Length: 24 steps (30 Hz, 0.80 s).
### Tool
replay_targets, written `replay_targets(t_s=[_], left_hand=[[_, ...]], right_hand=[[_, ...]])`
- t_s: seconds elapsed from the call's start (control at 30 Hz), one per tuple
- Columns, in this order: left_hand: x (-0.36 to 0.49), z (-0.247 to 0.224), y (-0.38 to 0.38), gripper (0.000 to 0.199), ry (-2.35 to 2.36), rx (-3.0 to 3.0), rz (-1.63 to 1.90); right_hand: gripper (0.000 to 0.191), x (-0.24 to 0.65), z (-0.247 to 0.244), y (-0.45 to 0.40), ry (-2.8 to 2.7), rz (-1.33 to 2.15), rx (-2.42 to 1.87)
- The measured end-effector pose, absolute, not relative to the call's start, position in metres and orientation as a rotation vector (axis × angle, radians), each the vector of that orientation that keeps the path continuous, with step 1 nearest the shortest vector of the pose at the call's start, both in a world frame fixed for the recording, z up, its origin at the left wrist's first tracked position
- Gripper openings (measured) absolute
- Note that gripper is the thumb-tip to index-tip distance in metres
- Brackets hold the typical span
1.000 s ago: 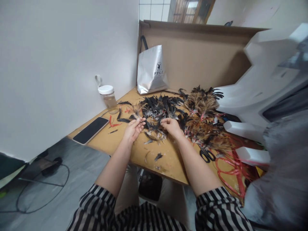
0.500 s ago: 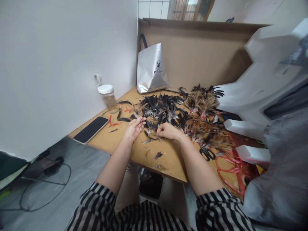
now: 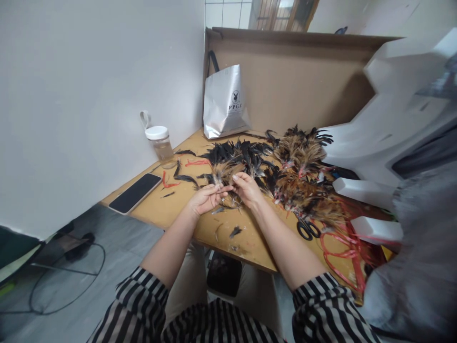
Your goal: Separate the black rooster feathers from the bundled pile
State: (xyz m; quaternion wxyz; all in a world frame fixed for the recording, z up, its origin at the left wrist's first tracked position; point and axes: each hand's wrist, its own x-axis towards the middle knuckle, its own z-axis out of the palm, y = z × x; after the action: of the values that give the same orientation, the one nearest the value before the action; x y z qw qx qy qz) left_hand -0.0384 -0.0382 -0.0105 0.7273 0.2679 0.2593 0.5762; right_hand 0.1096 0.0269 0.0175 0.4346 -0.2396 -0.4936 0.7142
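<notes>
A small bunch of brown feathers (image 3: 224, 171) fans upward from the fingers of my left hand (image 3: 209, 199), which is closed on its base just above the table. My right hand (image 3: 249, 189) meets it from the right, thumb and fingers pinched at the edge of the bunch, apparently on a feather; the fingertips partly hide it. Directly behind both hands lies a heap of loose black feathers (image 3: 246, 153). To the right are tied bundles of brown feathers (image 3: 303, 190), with red strips showing at their bases.
Black-handled scissors (image 3: 307, 229) and red plastic strips (image 3: 342, 250) lie at the right. At the left are a phone (image 3: 135, 193) and a lidded jar (image 3: 163, 147). A silver bag (image 3: 223, 102) leans against the cardboard back panel (image 3: 296, 76). White moulded pieces (image 3: 374, 228) jut in from the right.
My left hand has shifted slightly right, and the brown bunch in it now stands upright. My right hand has risen from the table to meet it. Red strips at the left now show more fully.
</notes>
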Motion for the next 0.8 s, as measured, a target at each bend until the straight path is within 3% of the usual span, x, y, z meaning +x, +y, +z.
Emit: replay_targets(t_s=[0.27, 0.47, 0.8], left_hand=[[-0.034, -0.008, -0.038, 0.013, 0.534, 0.572, 1.305], [-0.032, -0.007, -0.033, 0.007, 0.729, 0.665, 1.535], [-0.025, -0.011, -0.03, 0.023, 1.023, 1.005, 1.569]], right_hand=[[0.025, 0.101, 0.007, 0.023, -1.206, 1.844, -0.578], [0.028, 0.106, 0.014, 0.022, -1.273, 1.696, -0.839], [0.028, 0.102, 0.017, 0.014, -1.337, 1.683, -0.961]])
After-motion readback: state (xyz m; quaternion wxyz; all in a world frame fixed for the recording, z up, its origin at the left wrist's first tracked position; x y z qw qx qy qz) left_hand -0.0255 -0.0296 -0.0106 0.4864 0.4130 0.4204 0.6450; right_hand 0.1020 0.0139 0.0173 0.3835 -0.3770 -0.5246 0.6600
